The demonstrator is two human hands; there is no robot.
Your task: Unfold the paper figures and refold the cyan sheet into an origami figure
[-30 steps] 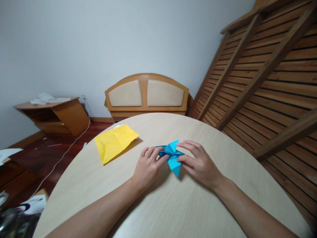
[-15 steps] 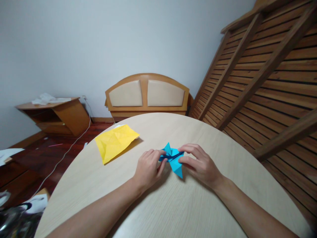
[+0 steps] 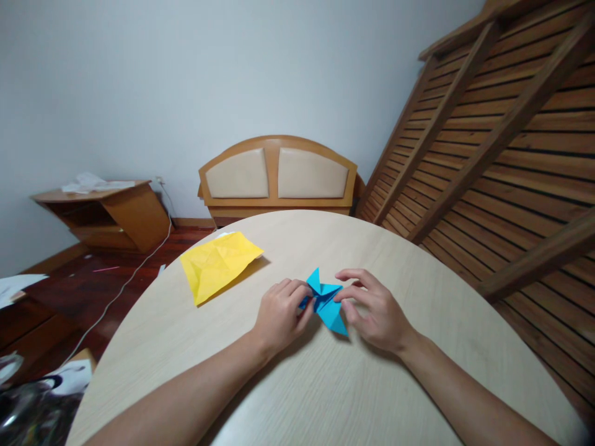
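Blue folded paper figure (image 3: 328, 303) lies near the middle of the round pale wooden tabletop (image 3: 325, 396), pinched from both sides: left hand (image 3: 279, 313) grips its left point, right hand (image 3: 379, 310) its right flap between thumb and fingers. A creased yellow paper sheet (image 3: 218, 263) rests toward the far left edge.

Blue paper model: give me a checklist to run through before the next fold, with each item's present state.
1. Blue paper model rests on the table: ok.
2. Left hand pinches its left side: ok.
3. Right hand fingertips touch its right side: ok.
4. Yellow sheet lies apart from both hands: ok.
5. Creases sharp and aligned: cannot tell.
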